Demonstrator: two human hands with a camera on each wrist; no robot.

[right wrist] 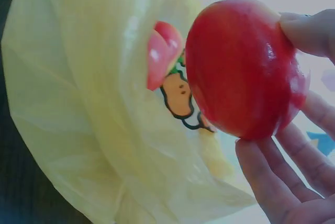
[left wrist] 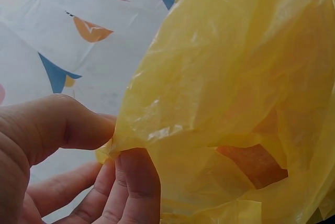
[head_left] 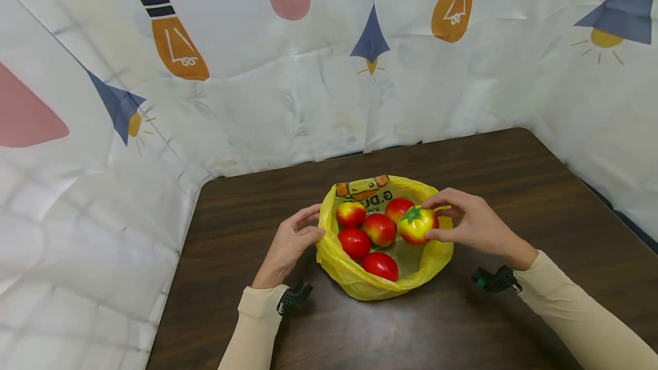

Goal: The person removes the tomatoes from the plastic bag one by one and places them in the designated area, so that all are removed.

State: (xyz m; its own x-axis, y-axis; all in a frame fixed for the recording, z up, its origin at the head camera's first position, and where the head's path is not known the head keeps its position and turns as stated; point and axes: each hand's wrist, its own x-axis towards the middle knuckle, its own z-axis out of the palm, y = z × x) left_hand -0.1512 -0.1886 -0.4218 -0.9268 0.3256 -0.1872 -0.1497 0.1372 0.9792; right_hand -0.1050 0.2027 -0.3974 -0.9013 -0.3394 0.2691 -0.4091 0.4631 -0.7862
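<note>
A yellow plastic bag (head_left: 354, 278) stands wide open on the table, with several red and yellow toy tomatoes (head_left: 379, 229) inside. My left hand (head_left: 292, 244) pinches the bag's left edge between thumb and fingers, as the left wrist view shows up close. My right hand (head_left: 473, 222) holds one tomato (head_left: 417, 225) with a green leafy top over the right side of the bag's mouth. In the right wrist view the red underside of this tomato (right wrist: 243, 69) sits between thumb and fingertips, beside the bag's wall (right wrist: 94, 103). Cartoon print shows on the bag's inner back side.
The dark brown wooden table (head_left: 236, 210) extends around the bag. Behind it and along both sides hangs a white curtain (head_left: 288, 107) printed with lamps and bulbs. Each wrist bears a black strap device (head_left: 496, 280).
</note>
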